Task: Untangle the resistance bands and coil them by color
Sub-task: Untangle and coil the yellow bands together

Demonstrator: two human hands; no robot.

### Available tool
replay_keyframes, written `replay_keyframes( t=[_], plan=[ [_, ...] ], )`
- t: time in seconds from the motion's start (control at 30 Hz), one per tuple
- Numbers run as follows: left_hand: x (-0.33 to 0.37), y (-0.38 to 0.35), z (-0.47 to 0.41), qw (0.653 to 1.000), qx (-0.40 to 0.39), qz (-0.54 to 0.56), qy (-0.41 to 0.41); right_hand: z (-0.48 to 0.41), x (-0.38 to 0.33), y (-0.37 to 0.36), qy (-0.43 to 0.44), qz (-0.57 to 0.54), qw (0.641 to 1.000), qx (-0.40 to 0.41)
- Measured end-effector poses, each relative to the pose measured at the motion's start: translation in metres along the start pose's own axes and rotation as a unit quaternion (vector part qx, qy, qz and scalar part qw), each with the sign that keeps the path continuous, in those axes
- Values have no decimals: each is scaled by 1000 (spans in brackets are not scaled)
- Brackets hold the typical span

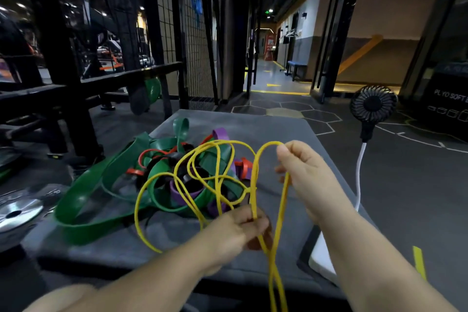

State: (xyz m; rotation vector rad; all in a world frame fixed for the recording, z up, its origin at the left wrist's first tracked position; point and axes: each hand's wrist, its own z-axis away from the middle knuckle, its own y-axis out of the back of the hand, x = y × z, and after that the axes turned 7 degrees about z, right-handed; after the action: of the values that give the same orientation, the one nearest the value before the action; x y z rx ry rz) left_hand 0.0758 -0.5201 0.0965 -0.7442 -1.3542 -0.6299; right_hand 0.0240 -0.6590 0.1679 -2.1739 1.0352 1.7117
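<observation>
Yellow band [215, 159] is up off the tangled pile [162, 175] mid-surface [278, 124], likely held high so its loops show. Left hand [238, 230] pinches gathered strands near the front edge; right hand [301, 170], raised, pinches a loop's top, forearms angled inward.

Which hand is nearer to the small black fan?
Right. The right hand, pinching the yellow band, is below and left of the fan; the left hand grips the same band farther left and lower in the frame.
</observation>
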Motion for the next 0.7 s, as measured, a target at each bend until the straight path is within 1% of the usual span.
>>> replay_keyframes(
  t=[0.03,0.07,0.1,0.17,0.2,0.23,0.3,0.37,0.4,0.43,0.5,0.57,0.63,0.7],
  plan=[
    [1,5,2,1000,13,-4,5,0,-1,2,-24,-51,998,7],
    [2,11,3,999,31,-9,3,1,-3,5,-64,-128,990,0],
    [4,17,4,999,46,-17,0,3,-6,9,-111,-221,969,-19],
    [6,25,6,998,58,-32,-5,5,-10,20,-188,-394,897,-63],
    [6,28,7,998,52,-33,-6,5,-10,26,-206,-453,863,-87],
    [6,30,9,998,42,-35,-8,6,-10,32,-210,-492,838,-109],
    [3,32,11,997,16,-69,-26,7,-9,45,-199,-537,807,-147],
    [2,36,10,988,-2,-146,-50,6,-8,58,-177,-571,781,-182],
    [1,39,11,985,-13,-162,-51,5,-7,64,-169,-586,768,-197],
    [3,41,12,988,-28,-149,-41,3,-7,70,-156,-600,753,-220],
    [6,46,15,995,-80,-49,12,2,-7,78,-140,-617,736,-241],
    [5,50,19,989,-132,34,55,1,-5,81,-123,-636,730,-216],
    [-1,54,20,985,-158,39,66,1,-3,79,-103,-652,725,-195],
    [-8,55,20,982,-172,8,73,0,-1,76,-78,-664,719,-187]
  ],
)
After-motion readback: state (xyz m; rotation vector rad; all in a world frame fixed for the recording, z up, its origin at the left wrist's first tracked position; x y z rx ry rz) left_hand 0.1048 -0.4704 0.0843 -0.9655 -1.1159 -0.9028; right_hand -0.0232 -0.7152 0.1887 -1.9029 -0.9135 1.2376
